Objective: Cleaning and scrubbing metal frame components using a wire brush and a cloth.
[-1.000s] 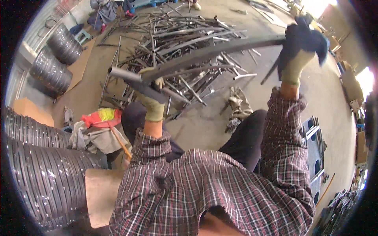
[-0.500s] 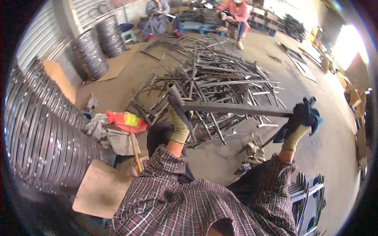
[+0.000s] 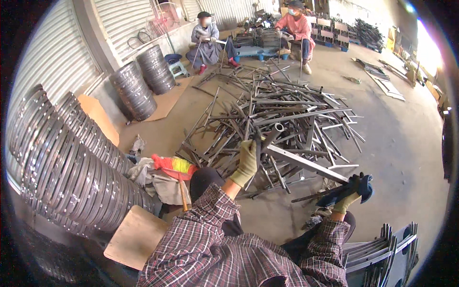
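Note:
A grey metal frame piece (image 3: 306, 163), a flat bar with a round tube across its left end, is held up in front of me and slants down to the right. My left hand (image 3: 247, 161), in a pale yellow work glove, is closed around the tube end. At the far end of the bar my right hand (image 3: 348, 201), gloved too, is closed over a dark blue cloth (image 3: 365, 187) that wraps the bar. The cloth hides most of its fingers. Beyond the piece lies a tangled pile of similar metal frames (image 3: 296, 107) on the floor.
Tall stacks of dark metal rings (image 3: 71, 158) stand at left, beside a wooden board (image 3: 136, 237). A red-and-yellow brush (image 3: 178, 167) lies on rags. More metal pieces (image 3: 377, 256) stand at lower right. Two people sit behind the pile, one in grey (image 3: 205, 38), one in pink (image 3: 294, 29).
The frame piece has gone from nearly level to slanting down at its right end, and its open tube end now faces me more. The whole view has shifted, bringing the seated people fully in.

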Action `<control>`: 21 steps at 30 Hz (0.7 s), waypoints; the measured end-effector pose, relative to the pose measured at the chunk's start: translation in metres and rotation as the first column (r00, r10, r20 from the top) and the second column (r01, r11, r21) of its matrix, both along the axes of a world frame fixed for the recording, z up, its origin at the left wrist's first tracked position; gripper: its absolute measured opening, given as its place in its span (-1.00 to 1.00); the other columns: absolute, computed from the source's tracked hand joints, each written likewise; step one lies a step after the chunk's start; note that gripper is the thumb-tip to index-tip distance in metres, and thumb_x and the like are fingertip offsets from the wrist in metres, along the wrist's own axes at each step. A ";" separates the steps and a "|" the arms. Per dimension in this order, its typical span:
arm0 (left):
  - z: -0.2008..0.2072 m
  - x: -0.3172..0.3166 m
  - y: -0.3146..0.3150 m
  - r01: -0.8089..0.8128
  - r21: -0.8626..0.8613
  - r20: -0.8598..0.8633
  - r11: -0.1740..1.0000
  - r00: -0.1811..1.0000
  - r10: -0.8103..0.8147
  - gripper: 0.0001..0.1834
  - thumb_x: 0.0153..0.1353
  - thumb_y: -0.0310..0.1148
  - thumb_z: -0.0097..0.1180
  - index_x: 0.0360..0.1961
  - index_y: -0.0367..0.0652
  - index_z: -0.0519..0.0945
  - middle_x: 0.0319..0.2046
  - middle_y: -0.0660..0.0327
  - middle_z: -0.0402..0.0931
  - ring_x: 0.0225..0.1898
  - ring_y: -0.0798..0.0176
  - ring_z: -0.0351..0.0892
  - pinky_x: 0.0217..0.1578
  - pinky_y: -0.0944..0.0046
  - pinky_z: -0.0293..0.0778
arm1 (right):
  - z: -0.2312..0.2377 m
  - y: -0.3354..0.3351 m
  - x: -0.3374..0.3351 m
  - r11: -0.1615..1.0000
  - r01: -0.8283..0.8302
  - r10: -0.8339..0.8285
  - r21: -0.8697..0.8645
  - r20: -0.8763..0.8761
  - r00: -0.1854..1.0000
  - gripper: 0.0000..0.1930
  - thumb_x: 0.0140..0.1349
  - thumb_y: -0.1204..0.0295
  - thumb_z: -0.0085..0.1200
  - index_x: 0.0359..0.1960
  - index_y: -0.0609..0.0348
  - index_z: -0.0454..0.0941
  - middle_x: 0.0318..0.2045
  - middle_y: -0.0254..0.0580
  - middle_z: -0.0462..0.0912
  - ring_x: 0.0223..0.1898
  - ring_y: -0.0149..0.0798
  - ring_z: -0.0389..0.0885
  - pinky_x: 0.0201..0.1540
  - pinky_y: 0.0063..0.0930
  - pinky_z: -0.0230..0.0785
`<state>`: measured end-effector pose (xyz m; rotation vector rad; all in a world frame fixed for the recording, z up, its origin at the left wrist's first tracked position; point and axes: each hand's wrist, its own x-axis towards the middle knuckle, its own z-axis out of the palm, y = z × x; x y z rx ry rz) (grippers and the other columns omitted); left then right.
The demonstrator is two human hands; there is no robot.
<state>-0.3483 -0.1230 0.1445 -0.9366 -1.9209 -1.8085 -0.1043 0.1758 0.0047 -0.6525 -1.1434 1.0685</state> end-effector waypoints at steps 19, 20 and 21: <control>0.045 0.044 0.043 0.225 -0.284 -0.060 0.932 0.966 -0.252 -0.47 0.39 -0.04 -0.14 -0.50 -0.30 0.53 -0.71 -0.08 0.33 -0.62 -0.19 0.39 -0.57 0.04 0.22 | -0.020 0.000 0.014 0.900 -0.020 -0.127 -0.435 -0.308 0.943 -0.73 0.25 0.17 0.11 -0.40 0.12 0.50 -0.56 -0.36 0.46 -0.64 -0.38 0.40 -0.59 -0.49 0.22; 0.049 0.042 0.049 0.198 -0.314 -0.035 0.929 0.975 -0.219 -0.50 0.39 -0.07 -0.13 -0.49 -0.30 0.54 -0.70 -0.10 0.32 -0.62 -0.19 0.39 -0.57 0.02 0.21 | -0.023 0.002 0.012 0.912 -0.011 -0.128 -0.410 -0.310 0.942 -0.74 0.25 0.18 0.11 -0.39 0.12 0.50 -0.55 -0.36 0.47 -0.62 -0.38 0.41 -0.57 -0.48 0.23; 0.049 0.048 0.051 0.100 -0.309 -0.007 0.946 0.994 -0.108 -0.50 0.40 -0.06 -0.15 -0.42 -0.30 0.59 -0.68 -0.09 0.40 -0.60 -0.15 0.47 -0.55 0.05 0.27 | -0.025 0.005 0.013 0.923 -0.002 -0.128 -0.384 -0.313 0.941 -0.75 0.25 0.19 0.11 -0.39 0.11 0.51 -0.54 -0.36 0.47 -0.60 -0.38 0.41 -0.55 -0.48 0.24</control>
